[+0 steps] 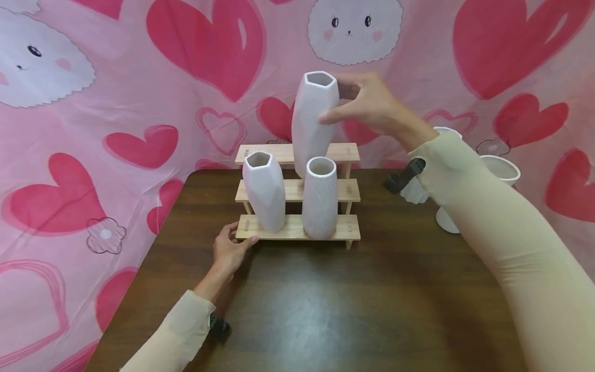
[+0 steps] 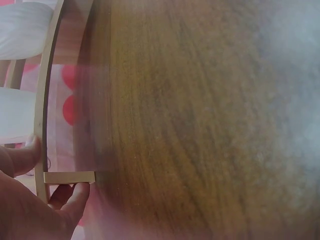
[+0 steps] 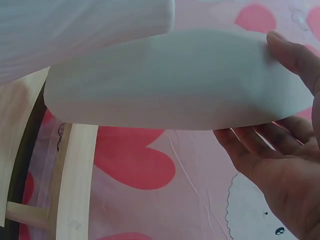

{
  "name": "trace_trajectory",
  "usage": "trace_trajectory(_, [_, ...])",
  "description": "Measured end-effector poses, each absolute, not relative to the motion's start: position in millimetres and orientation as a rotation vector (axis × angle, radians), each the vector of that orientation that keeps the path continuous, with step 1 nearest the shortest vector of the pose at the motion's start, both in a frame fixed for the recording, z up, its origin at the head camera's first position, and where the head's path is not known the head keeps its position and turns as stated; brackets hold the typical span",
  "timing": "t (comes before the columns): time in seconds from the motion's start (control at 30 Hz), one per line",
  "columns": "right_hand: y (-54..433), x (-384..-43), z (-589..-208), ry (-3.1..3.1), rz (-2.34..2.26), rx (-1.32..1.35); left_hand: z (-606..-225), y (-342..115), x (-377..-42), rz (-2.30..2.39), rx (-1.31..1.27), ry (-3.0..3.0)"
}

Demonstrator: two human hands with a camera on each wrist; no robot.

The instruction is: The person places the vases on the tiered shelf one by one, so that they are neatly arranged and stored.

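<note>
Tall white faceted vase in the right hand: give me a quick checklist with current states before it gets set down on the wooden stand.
1. Grip: right hand holds the tall white faceted ceramic vase near its rim with thumb and fingers: ok.
2. Vase attitude: slightly tilted, not upright: not ok.
3. Stand braced: left hand grips the left end of the three-tier wooden stand's bottom shelf: ok.
4. Neighbours: short white faceted vase and white ribbed cylindrical vase stand upright on the bottom shelf: ok.
5. Clearance from the ribbed vase: they overlap in the head view: cannot tell.
6. Base contact with a shelf: hidden: cannot tell.
</note>
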State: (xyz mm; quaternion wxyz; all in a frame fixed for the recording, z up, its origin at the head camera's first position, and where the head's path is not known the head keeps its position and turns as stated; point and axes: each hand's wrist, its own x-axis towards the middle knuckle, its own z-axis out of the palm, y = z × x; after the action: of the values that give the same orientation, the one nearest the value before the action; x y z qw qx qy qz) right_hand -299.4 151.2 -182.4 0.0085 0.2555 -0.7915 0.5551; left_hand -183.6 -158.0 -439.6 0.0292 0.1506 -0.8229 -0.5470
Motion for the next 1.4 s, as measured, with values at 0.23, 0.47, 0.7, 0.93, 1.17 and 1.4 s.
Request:
trace_trajectory(0.23, [141,-307,-191,-2.477,1.737,0.952,-438,-160,-182,-1.666,0.451,-2.559])
trace_trajectory(0.47, [138,-312,-198,-2.498,1.739,1.011,-438,-157,-180,-1.668,0.439,-2.567])
trace_trajectory(0.7, [132,-316,-205,-2.494,1.789,1.039,-438,-158,-180,-1.670,0.447,-2.557])
trace_trajectory(0.93, [128,-320,-214,-2.540,1.707,1.034,-438,-156,-182,-1.676,0.453,-2.550])
trace_trajectory(1.17, [126,-322,-222,-2.581,1.754,1.020,-437,-156,-182,-1.673,0.456,-2.561])
trace_trajectory(1.4, [123,-322,-221,-2.633,1.732,0.981,-438,-155,-181,-1.666,0.455,-2.565])
